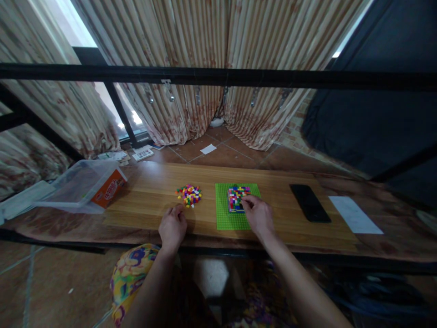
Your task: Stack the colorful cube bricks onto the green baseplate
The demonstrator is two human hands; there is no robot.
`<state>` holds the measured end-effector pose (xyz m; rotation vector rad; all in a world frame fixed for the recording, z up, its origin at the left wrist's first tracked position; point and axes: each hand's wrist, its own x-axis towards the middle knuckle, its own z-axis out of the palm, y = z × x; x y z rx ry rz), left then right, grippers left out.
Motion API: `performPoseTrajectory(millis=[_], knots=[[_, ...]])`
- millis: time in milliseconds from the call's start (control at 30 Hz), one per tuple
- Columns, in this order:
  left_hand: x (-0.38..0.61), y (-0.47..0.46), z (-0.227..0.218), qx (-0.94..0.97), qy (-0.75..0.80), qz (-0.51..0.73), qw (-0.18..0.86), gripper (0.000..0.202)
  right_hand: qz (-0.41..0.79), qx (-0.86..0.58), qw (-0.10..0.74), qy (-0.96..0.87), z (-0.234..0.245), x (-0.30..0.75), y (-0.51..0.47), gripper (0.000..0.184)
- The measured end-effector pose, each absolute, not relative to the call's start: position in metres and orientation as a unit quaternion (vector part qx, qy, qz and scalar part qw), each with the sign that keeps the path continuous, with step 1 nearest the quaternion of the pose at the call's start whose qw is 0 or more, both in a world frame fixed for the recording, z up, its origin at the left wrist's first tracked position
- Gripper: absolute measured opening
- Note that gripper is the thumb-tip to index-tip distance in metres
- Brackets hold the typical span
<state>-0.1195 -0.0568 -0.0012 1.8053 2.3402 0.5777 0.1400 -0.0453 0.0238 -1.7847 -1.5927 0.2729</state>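
A square build of small multicoloured toy bricks [235, 196] stands on a green studded baseplate [223, 221]. My right hand [259, 216] reaches over the build's right side, thumb and fingertips pinched together at its top. Whatever sits between those fingertips is too small to make out. To the left lies a loose pile of toy bricks [190, 195] in yellow, red, orange, blue and other colours. My left hand [173, 225] rests on the table just in front of this pile, its fingers curled in and their tips pressed together. What they hold, if anything, is hidden.
The wooden tabletop [146, 182] carries a clear plastic box [78, 182] with an orange label at the left. A black phone [310, 202] and a white sheet of paper [355, 214] lie at the right. A dark metal bar [205, 75] crosses beyond the table.
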Motion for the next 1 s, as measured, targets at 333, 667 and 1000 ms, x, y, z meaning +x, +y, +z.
performPoseTrajectory(millis=[333,667,1000], knots=[[-0.1198,-0.0577,-0.0012,0.599,0.774,0.196,0.069,0.035,0.129,-0.683,0.381,-0.610,0.0229,0.1409,-0.0446,0.028],[-0.1197,-0.0580,-0.0008,0.597,0.774,0.198,0.071,0.034,0.159,-0.680,0.415,-0.583,0.0188,0.1426,-0.0421,0.024],[-0.1190,-0.0578,0.0008,0.593,0.778,0.193,0.074,0.035,0.175,-0.671,0.440,-0.571,0.0165,0.1425,-0.0399,0.025]])
